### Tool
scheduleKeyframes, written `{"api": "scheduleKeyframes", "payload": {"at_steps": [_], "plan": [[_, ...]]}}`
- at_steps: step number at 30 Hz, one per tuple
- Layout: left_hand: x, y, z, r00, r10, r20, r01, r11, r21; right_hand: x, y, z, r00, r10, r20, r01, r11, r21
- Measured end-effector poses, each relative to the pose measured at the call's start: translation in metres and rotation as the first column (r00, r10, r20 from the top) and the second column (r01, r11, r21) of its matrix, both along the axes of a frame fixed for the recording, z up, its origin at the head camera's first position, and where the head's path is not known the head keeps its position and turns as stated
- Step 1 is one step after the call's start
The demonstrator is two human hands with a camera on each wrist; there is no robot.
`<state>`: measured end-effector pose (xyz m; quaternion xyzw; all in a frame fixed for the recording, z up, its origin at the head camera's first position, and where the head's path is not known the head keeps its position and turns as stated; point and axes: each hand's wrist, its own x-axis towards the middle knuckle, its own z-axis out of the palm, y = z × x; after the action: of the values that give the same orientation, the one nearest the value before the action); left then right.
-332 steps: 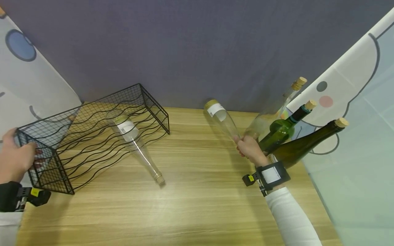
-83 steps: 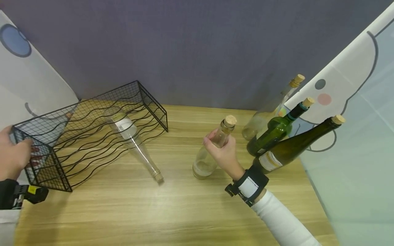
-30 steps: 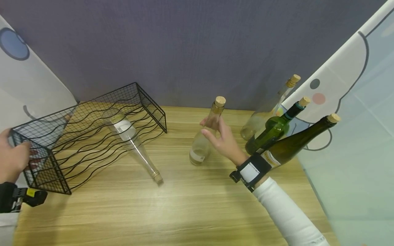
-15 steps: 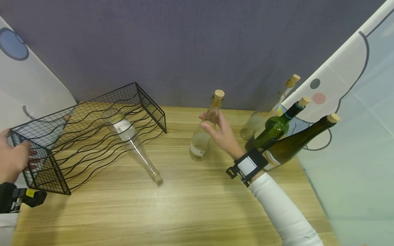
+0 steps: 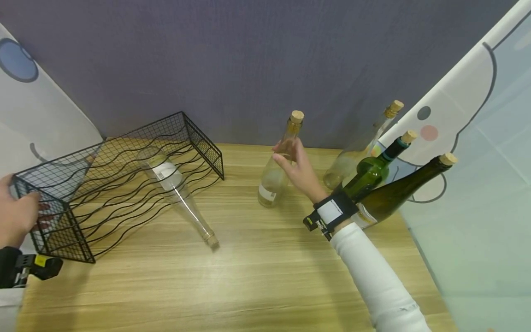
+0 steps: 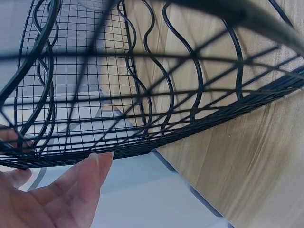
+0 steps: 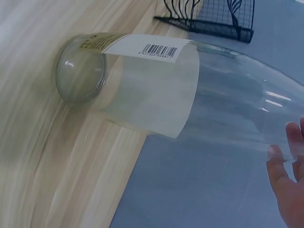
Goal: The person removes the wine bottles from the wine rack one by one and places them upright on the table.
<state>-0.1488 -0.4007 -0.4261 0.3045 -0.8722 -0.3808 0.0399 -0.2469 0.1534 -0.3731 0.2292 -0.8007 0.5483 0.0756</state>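
Observation:
At the far left, my left hand (image 5: 18, 212) grips the near end of a black wire wine rack (image 5: 85, 230). The left wrist view has the thumb and fingers (image 6: 90, 175) at the mesh edge. Inside the rack lies a clear corked bottle (image 5: 166, 173), its neck pointing toward the front right. Right of the rack, my right hand (image 5: 300, 173) holds another clear wine bottle (image 5: 271, 184) below the neck, cork up and slightly tilted. In the right wrist view this bottle's base (image 7: 80, 71) is at the tabletop; whether it touches is hard to tell.
To the right stand a clear corked bottle (image 5: 352, 157), a green wine bottle (image 5: 371, 173) and a dark green bottle (image 5: 390, 196), close to my right forearm. A grey panel (image 5: 265, 69) rises behind the wooden table (image 5: 232, 286). Printed side panels (image 5: 452, 138) flank it.
About eleven seconds ago the right hand held the bottle base up; since then it has turned cork up. Over the last second it has shifted back toward the grey panel. The left hand stays put.

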Motion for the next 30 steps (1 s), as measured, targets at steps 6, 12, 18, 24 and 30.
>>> {"api": "scheduleKeyframes", "payload": {"at_steps": [6,12,18,24,30], "plan": [[0.000,-0.001,-0.002,1.000,0.001,-0.008,-0.001,1.000,0.003,-0.009,-0.001,0.004,0.998,-0.059,0.029,0.060,0.998,-0.016],[0.001,0.000,-0.001,1.000,0.000,0.000,0.000,1.000,0.018,-0.002,-0.005,0.026,0.995,-0.097,0.022,0.097,0.995,-0.010],[0.002,0.002,0.001,1.000,0.003,0.009,-0.004,1.000,0.029,-0.006,-0.001,0.032,0.990,-0.122,0.065,0.123,0.992,-0.022],[0.002,0.004,0.003,1.000,0.002,0.015,-0.002,1.000,0.021,-0.010,0.006,0.030,0.987,-0.138,0.087,0.143,0.988,-0.055],[0.001,0.003,0.002,1.000,-0.002,0.013,0.003,1.000,-0.005,-0.014,0.013,0.030,0.983,-0.166,0.082,0.171,0.983,-0.060]]}}
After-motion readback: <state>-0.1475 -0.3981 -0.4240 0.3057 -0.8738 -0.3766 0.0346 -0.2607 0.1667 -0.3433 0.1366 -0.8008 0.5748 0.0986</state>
